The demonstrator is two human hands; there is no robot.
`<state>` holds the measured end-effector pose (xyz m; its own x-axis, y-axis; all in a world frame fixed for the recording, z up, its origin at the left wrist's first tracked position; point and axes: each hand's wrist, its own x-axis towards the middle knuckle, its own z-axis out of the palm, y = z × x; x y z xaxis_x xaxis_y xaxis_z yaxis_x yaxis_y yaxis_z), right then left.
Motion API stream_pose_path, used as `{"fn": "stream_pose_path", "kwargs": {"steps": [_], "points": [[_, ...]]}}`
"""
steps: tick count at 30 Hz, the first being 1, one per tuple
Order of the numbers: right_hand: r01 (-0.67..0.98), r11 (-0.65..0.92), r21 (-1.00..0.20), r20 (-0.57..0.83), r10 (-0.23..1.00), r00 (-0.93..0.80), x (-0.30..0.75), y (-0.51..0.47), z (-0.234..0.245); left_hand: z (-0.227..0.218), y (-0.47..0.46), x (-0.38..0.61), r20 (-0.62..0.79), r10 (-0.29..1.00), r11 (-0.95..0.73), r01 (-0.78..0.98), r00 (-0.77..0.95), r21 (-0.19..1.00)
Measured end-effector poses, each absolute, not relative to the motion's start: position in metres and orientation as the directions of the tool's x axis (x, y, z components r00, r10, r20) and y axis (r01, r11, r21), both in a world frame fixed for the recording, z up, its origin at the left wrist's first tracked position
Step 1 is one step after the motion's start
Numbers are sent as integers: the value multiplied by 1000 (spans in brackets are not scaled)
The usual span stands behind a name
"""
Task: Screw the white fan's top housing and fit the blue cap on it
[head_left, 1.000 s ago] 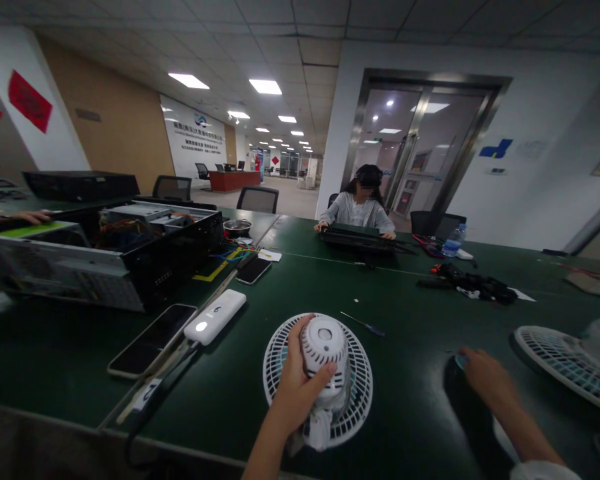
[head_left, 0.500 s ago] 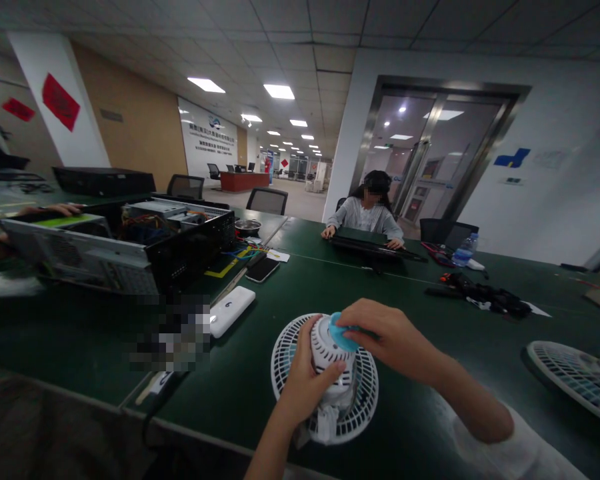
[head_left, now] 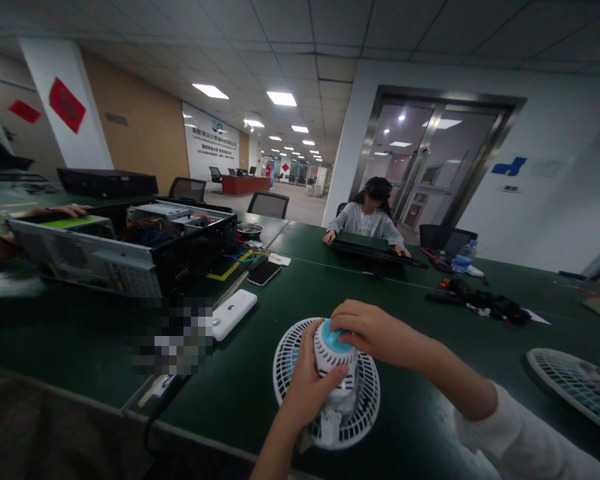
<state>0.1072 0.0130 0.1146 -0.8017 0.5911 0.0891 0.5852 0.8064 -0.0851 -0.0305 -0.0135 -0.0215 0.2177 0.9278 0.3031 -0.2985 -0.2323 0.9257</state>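
A small white fan [head_left: 336, 381] lies with its round grille [head_left: 369, 407] down on the green table, its motor housing pointing up. My left hand [head_left: 310, 383] is wrapped round the housing, thumb on the near side. On top of the housing sits a light blue round cap [head_left: 334, 337]. The fingers of my right hand [head_left: 363, 331] close on this cap from the right and partly cover it. Blue blades show faintly through the grille.
An opened computer case [head_left: 130, 247] stands at left, a person's hand on it. A white power bank [head_left: 235, 315] and a phone [head_left: 264, 273] lie nearby. Another fan grille [head_left: 575, 387] is at right. Across the table a person [head_left: 367, 217] holds a black panel [head_left: 373, 255].
My right hand has brought the blue cap from a tilted position down flat onto the top of the motor housing. My left hand keeps its hold on the fan.
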Motion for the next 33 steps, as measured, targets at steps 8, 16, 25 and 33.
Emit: {"fn": "stream_pose_path", "kwargs": {"steps": [8, 16, 25, 33], "points": [[709, 698, 101, -57, 716, -696, 95, 10, 124, -22, -14, -28, 306, 932, -242, -295, 193, 924], [787, 579, 216, -51, 811, -583, 83, 5, 128, -19, -14, -28, 315, 931, -265, -254, 183, 930], [860, 491, 135, -45, 870, -490, 78, 7, 126, -16, -15, -29, 278, 939, -221, -265, 201, 939], [915, 403, -2, -41, 914, -403, 77, 6, 124, -16, -15, -28, 279, 940, -230, -240, 196, 943]]}}
